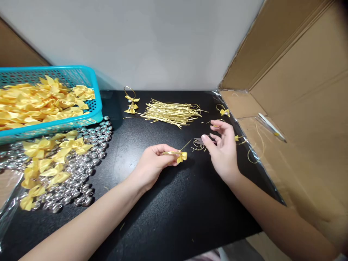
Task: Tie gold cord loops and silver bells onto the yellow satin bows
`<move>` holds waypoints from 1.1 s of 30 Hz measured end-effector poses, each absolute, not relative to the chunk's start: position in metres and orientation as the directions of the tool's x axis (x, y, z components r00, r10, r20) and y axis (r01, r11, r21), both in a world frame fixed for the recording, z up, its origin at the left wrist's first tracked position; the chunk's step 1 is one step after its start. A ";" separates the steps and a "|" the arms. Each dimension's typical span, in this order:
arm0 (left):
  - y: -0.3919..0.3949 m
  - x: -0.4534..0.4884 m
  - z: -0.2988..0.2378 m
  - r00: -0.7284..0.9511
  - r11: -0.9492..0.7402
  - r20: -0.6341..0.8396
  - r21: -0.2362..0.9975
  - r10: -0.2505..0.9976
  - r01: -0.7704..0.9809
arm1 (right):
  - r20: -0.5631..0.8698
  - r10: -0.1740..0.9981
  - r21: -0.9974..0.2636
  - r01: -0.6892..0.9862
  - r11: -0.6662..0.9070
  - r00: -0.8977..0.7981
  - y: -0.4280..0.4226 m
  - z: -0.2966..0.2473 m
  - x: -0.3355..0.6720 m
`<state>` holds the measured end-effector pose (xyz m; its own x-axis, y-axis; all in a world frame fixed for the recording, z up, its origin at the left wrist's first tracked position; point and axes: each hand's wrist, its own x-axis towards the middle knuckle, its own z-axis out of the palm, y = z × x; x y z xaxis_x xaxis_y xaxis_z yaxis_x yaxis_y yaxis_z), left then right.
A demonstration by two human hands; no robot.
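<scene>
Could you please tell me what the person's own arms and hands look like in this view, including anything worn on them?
Both forearms are bare as far as the view shows: no sleeves, gloves, watch or bracelet. The left hand and right hand show no rings that I can make out. The fingers are slim, with short nails; whether they are painted is too small to tell.

The one camera sits on my head, looking forward and down over my forearms at the black table (pixel 152 224). It is close, within arm's reach of the surface. It faces the white wall (pixel 152 40), with a cardboard box (pixel 304 108) at my right.
</scene>
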<state>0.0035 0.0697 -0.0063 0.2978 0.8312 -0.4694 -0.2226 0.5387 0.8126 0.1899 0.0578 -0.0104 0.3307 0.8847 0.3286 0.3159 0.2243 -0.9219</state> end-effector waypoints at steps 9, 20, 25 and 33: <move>0.068 0.005 0.000 0.315 0.567 -0.478 0.752 0.820 -0.337 | 0.680 0.706 -0.438 0.662 0.609 -0.199 0.041 0.001 0.172; 0.067 0.007 0.000 0.355 0.572 -0.460 0.741 0.814 -0.350 | 0.473 0.881 -0.788 0.446 0.424 -0.002 0.040 -0.008 0.168; 0.067 0.008 0.000 0.341 0.577 -0.473 0.734 0.813 -0.357 | 0.343 0.938 -0.891 0.331 0.310 0.047 0.040 -0.011 0.163; 0.067 0.009 0.001 0.308 0.600 -0.516 0.715 0.799 -0.359 | 0.543 0.840 -0.690 0.567 0.450 -0.006 0.040 -0.008 0.165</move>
